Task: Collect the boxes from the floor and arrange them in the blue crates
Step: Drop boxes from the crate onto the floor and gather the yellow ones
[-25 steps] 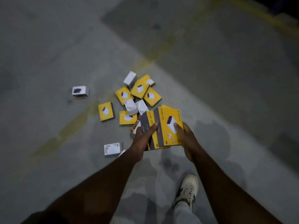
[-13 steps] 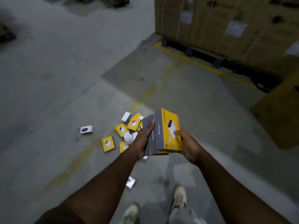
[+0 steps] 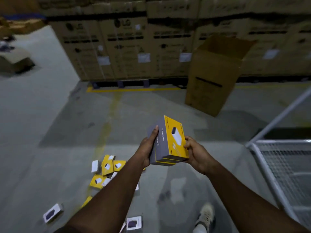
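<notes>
A stack of yellow and grey boxes [image 3: 170,140] is held in front of me above the floor. My left hand [image 3: 148,148] grips its left side, fingers reaching up along the grey face. My right hand [image 3: 196,153] holds the right edge, thumb on the yellow top. Several small yellow and white boxes [image 3: 107,169] lie scattered on the concrete floor, low and left of my arms. Two white boxes [image 3: 53,212] lie near the bottom edge. No blue crate is in view.
Tall cardboard cartons [image 3: 127,46] on pallets line the back. An open brown carton [image 3: 213,76] stands on the floor to the right. A white wire-mesh cage [image 3: 284,163] is at the right edge. My shoe [image 3: 206,216] is at the bottom.
The view has lifted from the floor towards the cartons and turned right. The stack, held in both hands, has risen with me; the scattered boxes now lie lower in view.
</notes>
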A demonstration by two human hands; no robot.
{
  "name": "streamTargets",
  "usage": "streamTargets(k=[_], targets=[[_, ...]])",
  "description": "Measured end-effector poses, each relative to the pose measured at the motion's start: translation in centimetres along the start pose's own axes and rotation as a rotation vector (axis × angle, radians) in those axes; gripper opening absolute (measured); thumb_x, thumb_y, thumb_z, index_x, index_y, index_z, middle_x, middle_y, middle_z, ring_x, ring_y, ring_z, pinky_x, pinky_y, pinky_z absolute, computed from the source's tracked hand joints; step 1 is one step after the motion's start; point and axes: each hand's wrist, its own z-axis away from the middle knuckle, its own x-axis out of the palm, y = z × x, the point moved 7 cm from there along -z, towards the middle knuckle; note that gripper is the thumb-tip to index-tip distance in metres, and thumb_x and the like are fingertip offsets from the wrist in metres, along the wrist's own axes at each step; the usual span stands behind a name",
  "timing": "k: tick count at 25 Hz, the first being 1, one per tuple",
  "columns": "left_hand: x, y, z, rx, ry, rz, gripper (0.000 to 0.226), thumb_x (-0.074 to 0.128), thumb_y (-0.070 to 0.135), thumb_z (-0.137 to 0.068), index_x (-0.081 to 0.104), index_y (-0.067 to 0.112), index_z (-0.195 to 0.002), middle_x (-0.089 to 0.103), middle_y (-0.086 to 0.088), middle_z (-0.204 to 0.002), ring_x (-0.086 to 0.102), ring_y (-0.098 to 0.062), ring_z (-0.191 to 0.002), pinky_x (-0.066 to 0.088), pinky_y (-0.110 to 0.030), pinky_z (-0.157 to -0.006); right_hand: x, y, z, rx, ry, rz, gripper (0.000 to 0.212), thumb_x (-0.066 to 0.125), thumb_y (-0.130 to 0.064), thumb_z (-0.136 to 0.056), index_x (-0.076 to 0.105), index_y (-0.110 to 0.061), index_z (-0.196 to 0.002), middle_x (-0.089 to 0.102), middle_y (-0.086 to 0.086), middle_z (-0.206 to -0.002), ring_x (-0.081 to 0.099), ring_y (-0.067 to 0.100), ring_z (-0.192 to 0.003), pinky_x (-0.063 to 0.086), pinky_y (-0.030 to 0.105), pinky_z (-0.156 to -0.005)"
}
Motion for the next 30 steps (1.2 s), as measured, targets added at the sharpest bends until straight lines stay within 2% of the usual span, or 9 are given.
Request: streamTargets(k=[3,5,7,10,13,18,23,28,30], targets=[[6.3,-1.2,1.1,-0.045,-0.142,-0.067,0.087,0.082,0.069,-0.06,0.066,0.016,-0.128,0.068,-0.017,-0.125,0.06,-0.04,-0.12,0.044,-0.063,-0.102,-4.2,-0.7,4.6,-0.035,0.133,-0.092,0.034,0.041,-0.031,-0.094,0.061,-0.017,-0.117,0.072,0.011,-0.102,0.071,0.025,-0.073,0.055,0.031,-0.059],[11.0,-2.2,1.9,-0.059,-0.227,-0.126,0.085,0.083,0.067,-0.061,0.066,0.018,-0.128,0.067,-0.017,-0.126,0.06,-0.041,-0.12,0.043,-0.066,-0.101,-7.3,-1.2,7.6,-0.09,0.209,-0.115,0.049,0.058,-0.05,-0.084,0.059,-0.021,-0.123,0.071,0.011,-0.113,0.072,0.03,-0.088,0.06,0.044,-0.072],[15.5,-3.5,2.3,-0.055,-0.297,-0.189,0.082,0.083,0.066,-0.062,0.066,0.019,-0.127,0.067,-0.018,-0.125,0.062,-0.044,-0.117,0.043,-0.07,-0.098,-10.7,-1.7,11.2,-0.164,0.285,-0.135,0.048,0.065,-0.044,-0.083,0.054,-0.021,-0.123,0.068,0.011,-0.119,0.07,0.032,-0.096,0.057,0.048,-0.079],[23.3,-6.7,3.3,-0.065,-0.434,-0.201,0.079,0.079,0.066,-0.068,0.064,0.02,-0.131,0.064,-0.019,-0.13,0.061,-0.043,-0.118,0.043,-0.067,-0.101,-16.3,-2.1,17.5,-0.264,0.345,-0.186,0.029,0.064,-0.032,-0.09,0.053,-0.019,-0.113,0.07,0.01,-0.111,0.069,0.026,-0.088,0.055,0.044,-0.078],[33.1,-11.6,6.2,-0.148,-0.639,-0.171,0.079,0.074,0.063,-0.076,0.057,0.018,-0.139,0.058,-0.021,-0.137,0.056,-0.042,-0.126,0.038,-0.064,-0.108,-23.3,-2.2,25.1,-0.358,0.413,-0.262,0.033,0.065,-0.031,-0.09,0.056,-0.019,-0.119,0.072,0.008,-0.111,0.07,0.025,-0.089,0.055,0.047,-0.086],[48.9,-20.2,13.2,-0.224,-0.866,-0.253,0.084,0.072,0.066,-0.076,0.051,0.021,-0.144,0.053,-0.02,-0.142,0.05,-0.044,-0.131,0.032,-0.071,-0.107,-34.7,-1.3,37.1,-0.437,0.505,-0.387,0.039,0.059,-0.032,-0.093,0.059,-0.019,-0.13,0.072,0.012,-0.114,0.071,0.027,-0.091,0.05,0.052,-0.096],[61.5,-26.3,19.5,-0.216,-1.011,-0.36,0.074,0.07,0.062,-0.081,0.055,0.02,-0.14,0.055,-0.021,-0.141,0.054,-0.041,-0.128,0.038,-0.061,-0.109,-43.8,-0.2,48.1,-0.507,0.664,-0.482,0.041,0.056,-0.032,-0.095,0.056,-0.016,-0.132,0.075,0.011,-0.101,0.073,0.024,-0.076,0.059,0.039,-0.071],[72.7,-31.3,26.2,-0.256,-1.256,-0.427,0.072,0.069,0.054,-0.087,0.047,0.02,-0.147,0.051,-0.02,-0.145,0.05,-0.041,-0.132,0.037,-0.061,-0.11,-50.7,0.9,57.8,-0.695,0.807,-0.63,0.041,0.057,-0.032,-0.094,0.059,-0.013,-0.131,0.072,0.014,-0.112,0.071,0.029,-0.095,0.058,0.041,-0.082],[76.7,-32.8,29.2,-0.247,-1.35,-0.442,0.071,0.069,0.051,-0.086,0.05,0.016,-0.144,0.055,-0.02,-0.141,0.054,-0.039,-0.129,0.042,-0.059,-0.108,-52.8,1.1,61.6,-0.772,0.857,-0.684,0.031,0.055,-0.031,-0.094,0.067,-0.014,-0.117,0.075,0.012,-0.103,0.073,0.026,-0.088,0.06,0.041,-0.079]])
